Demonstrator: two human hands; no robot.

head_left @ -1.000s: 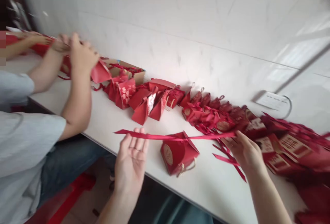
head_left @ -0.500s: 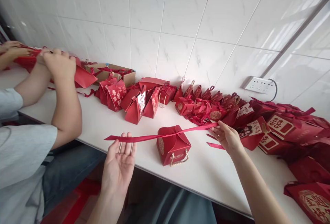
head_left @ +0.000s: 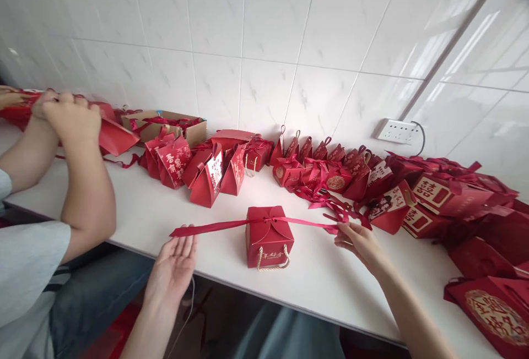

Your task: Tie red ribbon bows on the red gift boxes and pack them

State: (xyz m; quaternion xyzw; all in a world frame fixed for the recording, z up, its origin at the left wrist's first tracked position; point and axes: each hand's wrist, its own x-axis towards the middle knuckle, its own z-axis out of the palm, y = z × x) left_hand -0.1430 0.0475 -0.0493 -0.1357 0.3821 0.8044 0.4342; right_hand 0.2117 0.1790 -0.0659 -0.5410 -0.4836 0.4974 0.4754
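A small red gift box (head_left: 269,237) with a gold rope handle stands on the white counter (head_left: 322,282) in front of me. A long red ribbon (head_left: 215,227) lies stretched across its closed top. My left hand (head_left: 173,265) is palm up with its fingers spread, and the ribbon's left end rests on the fingertips. My right hand (head_left: 359,240) pinches the ribbon's right end, just to the right of the box.
Many red gift boxes and bags (head_left: 339,174) line the tiled wall, with flat red bags (head_left: 490,315) at the right. A cardboard box (head_left: 169,125) sits at the back left. A co-worker's arms (head_left: 78,144) on the left handle a red bag. A wall socket (head_left: 399,130) is behind.
The ribbon has come down from mid-air onto the box top. Both my hands moved lower and nearer the counter, and the view has steadied and shifted left.
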